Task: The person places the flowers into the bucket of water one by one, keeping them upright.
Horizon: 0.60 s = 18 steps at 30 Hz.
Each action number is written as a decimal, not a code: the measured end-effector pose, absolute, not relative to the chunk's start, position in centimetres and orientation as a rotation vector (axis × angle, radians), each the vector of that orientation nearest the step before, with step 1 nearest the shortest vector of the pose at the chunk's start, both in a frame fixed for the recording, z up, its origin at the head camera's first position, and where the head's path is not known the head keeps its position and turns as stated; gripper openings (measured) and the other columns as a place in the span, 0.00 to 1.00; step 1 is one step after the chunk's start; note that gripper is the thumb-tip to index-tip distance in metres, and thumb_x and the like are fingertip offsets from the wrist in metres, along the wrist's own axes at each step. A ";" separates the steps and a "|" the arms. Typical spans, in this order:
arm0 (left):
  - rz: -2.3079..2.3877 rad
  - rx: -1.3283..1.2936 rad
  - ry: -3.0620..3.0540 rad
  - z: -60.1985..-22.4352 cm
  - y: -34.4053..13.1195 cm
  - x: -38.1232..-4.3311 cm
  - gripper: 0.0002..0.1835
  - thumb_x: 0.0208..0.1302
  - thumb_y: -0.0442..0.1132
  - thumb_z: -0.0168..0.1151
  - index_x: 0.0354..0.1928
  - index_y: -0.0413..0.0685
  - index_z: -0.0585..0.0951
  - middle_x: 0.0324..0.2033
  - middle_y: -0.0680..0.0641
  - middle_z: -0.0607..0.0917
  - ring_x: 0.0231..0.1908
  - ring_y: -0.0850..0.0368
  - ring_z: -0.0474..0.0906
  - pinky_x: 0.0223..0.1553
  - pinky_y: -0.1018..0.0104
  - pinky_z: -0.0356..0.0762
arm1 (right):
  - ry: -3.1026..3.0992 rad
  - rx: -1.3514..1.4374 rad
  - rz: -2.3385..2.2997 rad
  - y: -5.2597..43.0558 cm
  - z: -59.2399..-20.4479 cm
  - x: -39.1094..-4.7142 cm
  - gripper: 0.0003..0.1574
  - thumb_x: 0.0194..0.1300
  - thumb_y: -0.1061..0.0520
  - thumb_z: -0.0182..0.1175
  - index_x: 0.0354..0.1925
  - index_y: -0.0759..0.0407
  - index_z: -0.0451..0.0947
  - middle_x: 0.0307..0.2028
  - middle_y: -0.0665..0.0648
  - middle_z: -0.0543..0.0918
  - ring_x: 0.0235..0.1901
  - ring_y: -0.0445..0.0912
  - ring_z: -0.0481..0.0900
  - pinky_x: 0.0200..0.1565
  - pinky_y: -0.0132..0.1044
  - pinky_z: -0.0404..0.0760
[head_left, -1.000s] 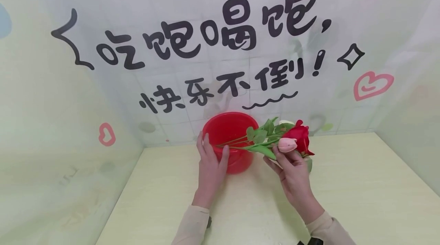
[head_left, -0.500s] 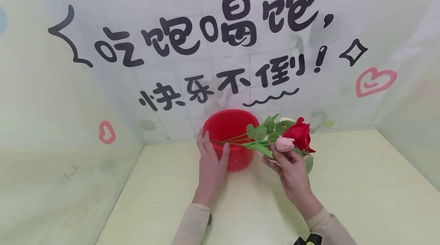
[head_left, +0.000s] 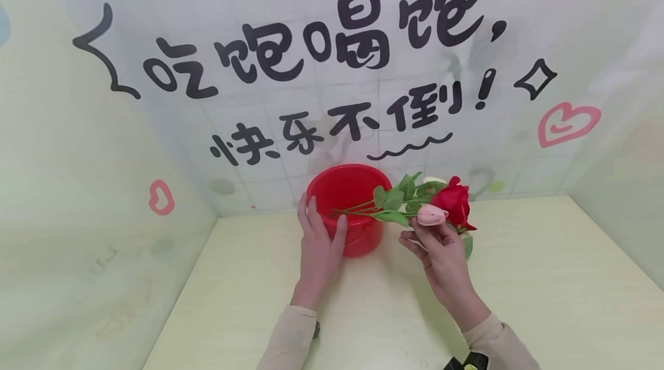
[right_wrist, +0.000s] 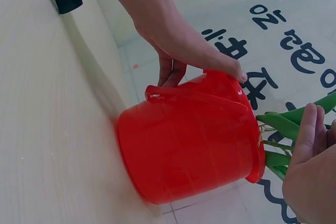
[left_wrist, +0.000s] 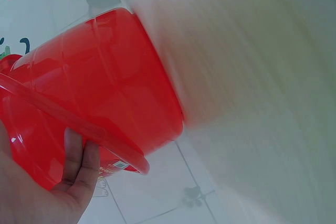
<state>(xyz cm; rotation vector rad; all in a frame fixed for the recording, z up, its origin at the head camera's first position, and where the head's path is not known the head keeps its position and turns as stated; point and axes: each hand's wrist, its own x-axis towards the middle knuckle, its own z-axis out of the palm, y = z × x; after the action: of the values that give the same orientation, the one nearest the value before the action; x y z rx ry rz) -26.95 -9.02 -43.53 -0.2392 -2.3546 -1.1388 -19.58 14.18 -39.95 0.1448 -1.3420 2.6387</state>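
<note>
A red plastic bucket (head_left: 363, 241) stands upright on the table near the back wall. My left hand (head_left: 317, 257) grips its left side, thumb at the front of the rim; in the left wrist view two fingers lie against the bucket's handle (left_wrist: 79, 121). My right hand (head_left: 445, 263) holds a small bunch of flowers by the blooms, to the right of the bucket. A pink tulip (head_left: 432, 215) sits over the fingertips, with a red rose (head_left: 454, 203) behind it. The green stems (head_left: 358, 208) lie nearly level across the rim, their ends over the bucket's mouth.
The pale wooden table (head_left: 249, 278) runs up to a light wall (head_left: 259, 194) with large black characters and pink hearts. Side panels close in on the left and right. A dark wrist device (head_left: 474, 361) shows at the right sleeve.
The head view has tilted slightly. The tulip's stem and leaf have shifted a little up and right, with the stem end drawn slightly back. The left hand stays on the bucket.
</note>
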 end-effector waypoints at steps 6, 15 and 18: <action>-1.150 -0.237 -2.357 -43.5 -9.0 -27.0 0.51 0.72 0.63 0.63 0.84 0.53 0.48 0.82 0.52 0.51 0.53 0.48 0.83 0.53 0.51 0.87 | -1.341 0.188 2.663 14.2 -40.0 -19.8 0.15 0.78 0.66 0.58 0.59 0.60 0.81 0.45 0.53 0.90 0.38 0.45 0.90 0.50 0.43 0.88; -1.154 -0.228 -2.367 -43.6 -9.1 -27.0 0.52 0.71 0.63 0.64 0.85 0.53 0.48 0.82 0.52 0.50 0.53 0.48 0.83 0.53 0.51 0.87 | -1.462 0.341 2.685 14.5 -40.4 -19.9 0.19 0.80 0.65 0.56 0.63 0.55 0.82 0.56 0.54 0.89 0.39 0.44 0.90 0.51 0.44 0.88; -1.153 -0.221 -2.370 -43.7 -9.1 -27.0 0.52 0.71 0.64 0.64 0.85 0.54 0.47 0.82 0.53 0.50 0.53 0.48 0.83 0.53 0.51 0.87 | -1.513 0.351 2.696 14.5 -40.5 -19.9 0.21 0.81 0.64 0.55 0.66 0.54 0.79 0.60 0.53 0.86 0.40 0.44 0.89 0.52 0.44 0.88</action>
<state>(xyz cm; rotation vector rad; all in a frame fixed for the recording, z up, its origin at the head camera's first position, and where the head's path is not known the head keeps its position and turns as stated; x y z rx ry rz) -27.05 -9.10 -43.70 -0.2215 -2.3701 -1.1528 -19.88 14.47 -40.49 0.3506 -1.5130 2.6962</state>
